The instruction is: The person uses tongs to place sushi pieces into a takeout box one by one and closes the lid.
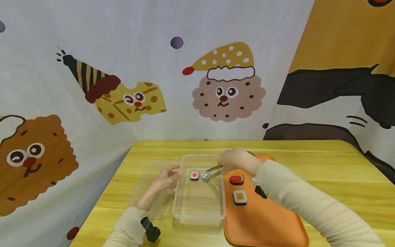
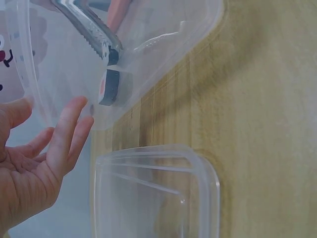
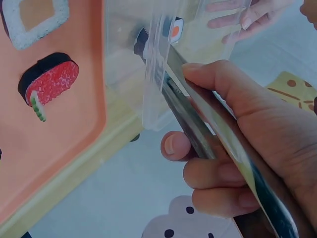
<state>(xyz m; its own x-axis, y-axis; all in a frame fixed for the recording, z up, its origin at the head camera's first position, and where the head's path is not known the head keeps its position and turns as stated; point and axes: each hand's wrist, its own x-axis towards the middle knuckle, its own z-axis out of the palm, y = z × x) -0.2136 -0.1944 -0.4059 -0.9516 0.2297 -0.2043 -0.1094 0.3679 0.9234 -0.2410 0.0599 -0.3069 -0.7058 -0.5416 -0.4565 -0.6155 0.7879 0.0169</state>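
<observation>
My right hand grips metal tongs over the right wall of a clear plastic container. Inside, the tips of the tongs are at a small sushi roll with a dark wrap, seemingly pinched between them. Just left of it on the container floor sits a white roll with an orange centre. At the container's left side is my left hand, its fingers spread and loosely bent, fingertips right at the wall. In the left wrist view, both rolls show through the clear plastic.
An orange tray lies right of the container, bearing a red-topped sushi piece and a larger square roll. A clear plastic lid rests on the wooden table at the left. Behind hangs a cartoon-printed cloth.
</observation>
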